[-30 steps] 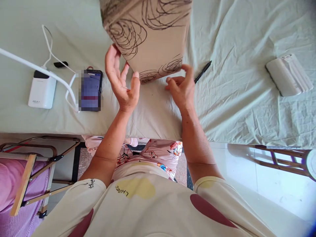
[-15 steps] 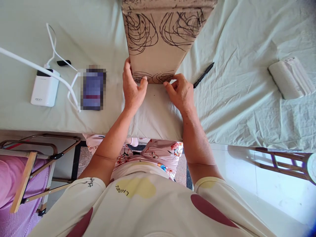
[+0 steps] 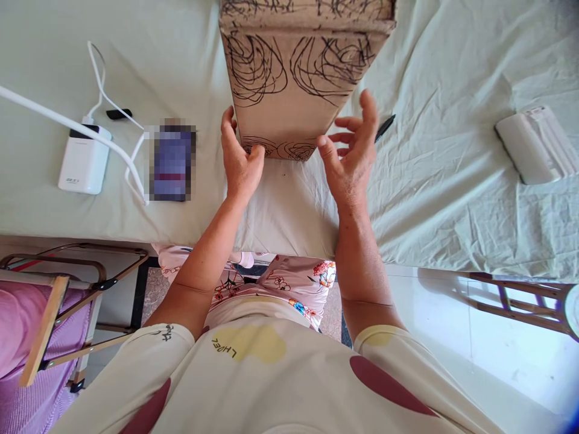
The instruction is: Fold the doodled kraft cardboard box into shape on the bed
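A tall cardboard box (image 3: 280, 114) with black scribbled swirls stands on the cloth-covered table in front of me, its top cut off by the upper edge of the view. My left hand (image 3: 243, 163) grips its lower left corner, thumb on the near face and fingers around the side. Just off the lower right edge, my right hand (image 3: 351, 160) is open, fingers spread, with nothing in it. Partly hidden behind those fingers lies a black pen (image 3: 385, 128).
To the left are a white power bank (image 3: 84, 163) with a cable, a small black cap (image 3: 119, 114) and a blurred-out flat object (image 3: 172, 163). A pale wrapped pack (image 3: 538, 144) lies right. A folding chair (image 3: 58, 325) stands below the table's left edge.
My right hand has let go of the box's lower right corner, moved right and spread its fingers. The left hand stays on the box, whose upper part shows slightly more.
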The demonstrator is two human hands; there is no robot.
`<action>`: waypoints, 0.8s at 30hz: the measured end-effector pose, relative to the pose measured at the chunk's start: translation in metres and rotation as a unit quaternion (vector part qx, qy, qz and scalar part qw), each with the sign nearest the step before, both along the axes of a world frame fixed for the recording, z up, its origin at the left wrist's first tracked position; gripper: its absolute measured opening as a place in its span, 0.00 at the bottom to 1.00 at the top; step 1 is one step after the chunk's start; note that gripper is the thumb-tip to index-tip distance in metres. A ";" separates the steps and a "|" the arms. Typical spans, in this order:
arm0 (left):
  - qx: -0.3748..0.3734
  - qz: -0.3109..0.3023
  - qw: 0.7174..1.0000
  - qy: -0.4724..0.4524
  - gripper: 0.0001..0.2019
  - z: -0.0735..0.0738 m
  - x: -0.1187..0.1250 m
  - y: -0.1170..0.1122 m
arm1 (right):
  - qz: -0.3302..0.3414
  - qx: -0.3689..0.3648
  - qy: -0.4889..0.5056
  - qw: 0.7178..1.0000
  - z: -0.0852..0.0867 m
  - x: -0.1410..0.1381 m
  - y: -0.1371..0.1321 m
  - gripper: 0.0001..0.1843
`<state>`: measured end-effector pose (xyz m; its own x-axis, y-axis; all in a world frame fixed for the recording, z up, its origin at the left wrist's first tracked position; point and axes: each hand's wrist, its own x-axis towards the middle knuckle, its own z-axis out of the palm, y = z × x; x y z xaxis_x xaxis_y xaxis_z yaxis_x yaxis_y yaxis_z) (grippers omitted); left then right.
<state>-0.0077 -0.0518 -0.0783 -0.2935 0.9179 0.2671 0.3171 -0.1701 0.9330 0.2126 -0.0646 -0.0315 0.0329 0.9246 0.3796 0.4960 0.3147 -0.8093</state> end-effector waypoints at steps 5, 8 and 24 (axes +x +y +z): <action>0.011 0.017 1.000 0.010 0.42 0.002 0.006 -0.002 | 0.013 0.060 -0.036 0.997 0.020 -0.001 -0.011 0.51; 0.020 0.013 1.000 0.007 0.43 0.004 0.009 -0.005 | 0.036 0.077 -0.088 0.992 0.028 0.007 -0.008 0.56; -0.004 0.023 1.000 -0.002 0.40 0.002 0.011 -0.001 | 0.034 0.239 -0.063 0.968 0.076 0.021 -0.014 0.29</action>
